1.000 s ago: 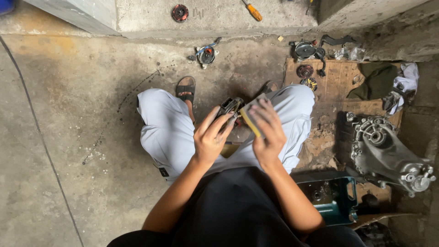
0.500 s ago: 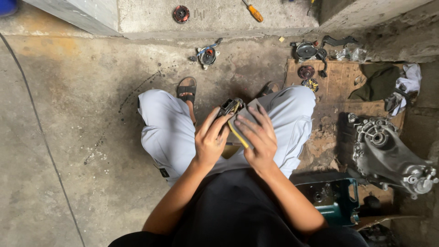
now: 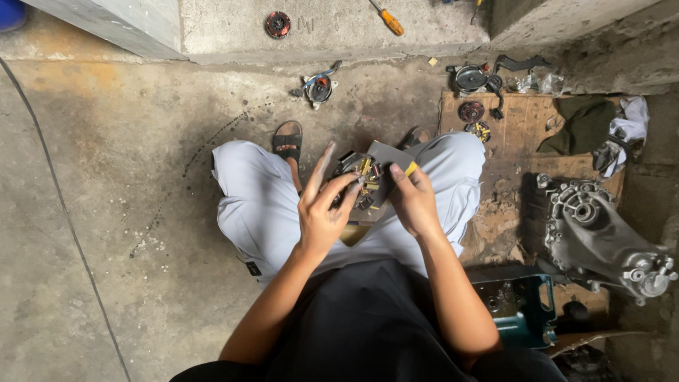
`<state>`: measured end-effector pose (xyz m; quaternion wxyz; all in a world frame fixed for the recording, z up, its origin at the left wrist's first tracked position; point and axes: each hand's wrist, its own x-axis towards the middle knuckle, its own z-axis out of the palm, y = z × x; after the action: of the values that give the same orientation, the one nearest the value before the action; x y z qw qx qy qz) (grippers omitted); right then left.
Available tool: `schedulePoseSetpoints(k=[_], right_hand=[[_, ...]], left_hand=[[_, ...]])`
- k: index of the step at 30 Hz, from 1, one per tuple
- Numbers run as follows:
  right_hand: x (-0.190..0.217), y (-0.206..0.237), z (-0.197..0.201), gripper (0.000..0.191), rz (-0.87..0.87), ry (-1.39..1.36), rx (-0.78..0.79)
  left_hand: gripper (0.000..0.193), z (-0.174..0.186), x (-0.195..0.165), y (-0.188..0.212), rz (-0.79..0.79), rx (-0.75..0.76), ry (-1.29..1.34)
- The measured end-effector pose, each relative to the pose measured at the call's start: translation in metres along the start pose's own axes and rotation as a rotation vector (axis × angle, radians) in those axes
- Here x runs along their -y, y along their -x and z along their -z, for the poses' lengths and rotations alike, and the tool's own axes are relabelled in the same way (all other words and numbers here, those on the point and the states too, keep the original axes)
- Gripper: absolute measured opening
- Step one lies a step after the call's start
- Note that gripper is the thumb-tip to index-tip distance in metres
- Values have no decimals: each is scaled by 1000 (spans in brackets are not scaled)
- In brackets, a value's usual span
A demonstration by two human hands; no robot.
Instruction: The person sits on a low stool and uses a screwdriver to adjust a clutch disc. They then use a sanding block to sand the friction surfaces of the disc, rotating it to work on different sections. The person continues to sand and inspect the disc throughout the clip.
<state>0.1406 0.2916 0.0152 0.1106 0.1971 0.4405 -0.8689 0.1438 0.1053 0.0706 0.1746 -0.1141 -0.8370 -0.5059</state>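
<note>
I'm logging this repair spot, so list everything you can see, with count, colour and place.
small metal part with brass bits: one, dark, held over the lap
grey sheet: one, grey with a yellow edge, at the right fingers
screwdriver: one, orange handle, top ledge
round disc: one, reddish, top ledge
engine casing: one, silver, floor at right
teal box: one, lower right
rags: green and white, upper right
sandals: two, dark, on the feet
left hand: holds the part
right hand: pinches the sheet

Right hand (image 3: 414,201) now lower beside the small metal part (image 3: 361,180), grey sheet (image 3: 389,157) uncovered.
</note>
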Motion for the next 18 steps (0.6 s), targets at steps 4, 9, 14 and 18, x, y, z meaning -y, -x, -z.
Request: schedulePoseSetpoints(k=[4, 9, 14, 18], right_hand=[[2, 6, -3, 33, 144, 334, 90], [2, 7, -2, 34, 137, 376, 77], [-3, 9, 0, 32, 151, 379, 82], [-2, 9, 5, 30, 154, 432, 89]], left_hand=[[21, 3, 3, -2, 41, 11, -79], [21, 4, 5, 0, 11, -11, -56], [22, 7, 1, 0, 7, -4, -27], [21, 9, -2, -2, 33, -8, 16]])
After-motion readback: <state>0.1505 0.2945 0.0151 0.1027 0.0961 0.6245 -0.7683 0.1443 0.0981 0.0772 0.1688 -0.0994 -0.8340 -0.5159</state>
